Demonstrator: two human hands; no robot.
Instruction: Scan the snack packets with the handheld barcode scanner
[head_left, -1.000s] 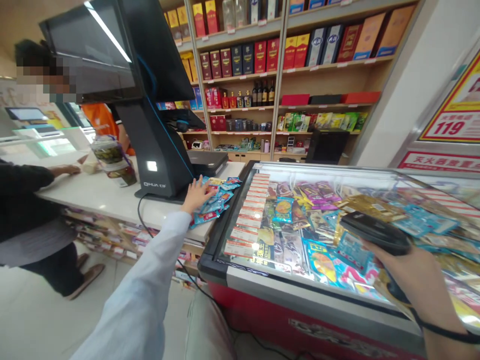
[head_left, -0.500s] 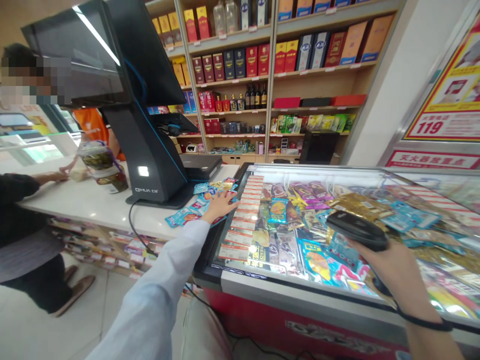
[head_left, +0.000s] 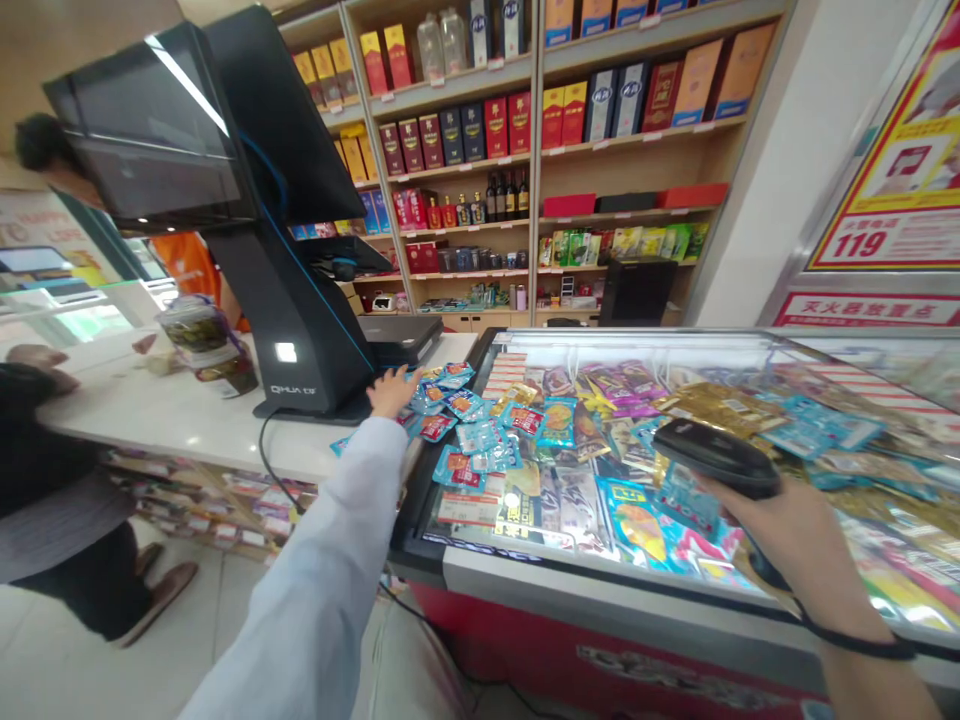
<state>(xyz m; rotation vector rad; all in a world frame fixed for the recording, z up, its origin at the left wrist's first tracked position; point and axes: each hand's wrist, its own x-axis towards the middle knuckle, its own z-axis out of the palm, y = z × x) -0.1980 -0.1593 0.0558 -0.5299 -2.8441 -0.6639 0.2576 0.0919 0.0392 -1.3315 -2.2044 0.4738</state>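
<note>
My left hand (head_left: 391, 392), fingers spread, is at the counter's edge behind a loose heap of small blue snack packets (head_left: 463, 403). The packets lie partly by the counter edge and partly on the freezer's glass lid (head_left: 517, 480); one lies partly hidden behind my left sleeve. My right hand (head_left: 795, 540) is closed around the handle of a black barcode scanner (head_left: 716, 458), held above the right part of the glass. Near the scanner, larger snack bags (head_left: 637, 525) in blue, gold and purple show at the lid.
A black checkout terminal (head_left: 300, 330) stands on the white counter (head_left: 180, 425), its cable hanging over the edge. Left of it are a plastic jar (head_left: 206, 345) and a person (head_left: 67, 500) across the counter. Shelves of boxes and bottles (head_left: 465, 130) line the back.
Several blue packets have slid right from the counter onto the freezer glass and spread out. My left hand has shifted left toward the terminal's base. The scanner stays nearly in place.
</note>
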